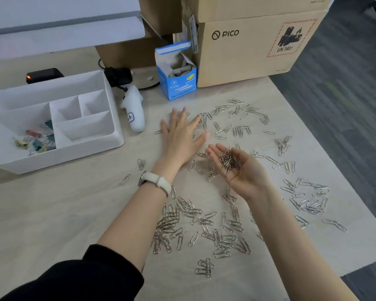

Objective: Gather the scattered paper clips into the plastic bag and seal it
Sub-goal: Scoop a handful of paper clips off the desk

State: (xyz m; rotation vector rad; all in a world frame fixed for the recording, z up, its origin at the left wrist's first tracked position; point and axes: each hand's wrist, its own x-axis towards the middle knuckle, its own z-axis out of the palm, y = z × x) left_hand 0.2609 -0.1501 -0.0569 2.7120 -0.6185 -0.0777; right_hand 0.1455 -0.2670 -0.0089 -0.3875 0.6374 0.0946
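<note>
Many silver paper clips [204, 222] lie scattered over the light wooden table [63, 209], in loose groups from the middle to the right edge. My left hand [180, 135] lies flat, palm down, fingers spread, on the table among the far clips. My right hand [241, 170] is turned palm up and cupped, with a small heap of paper clips [229, 160] resting in the palm. No plastic bag is visible.
A white compartment tray [89, 146] with coloured binder clips [36, 139] stands at the left. A white controller [134, 109], an open blue box [178, 72] and a large cardboard box [252, 46] stand behind. The table edge [326, 140] runs down the right.
</note>
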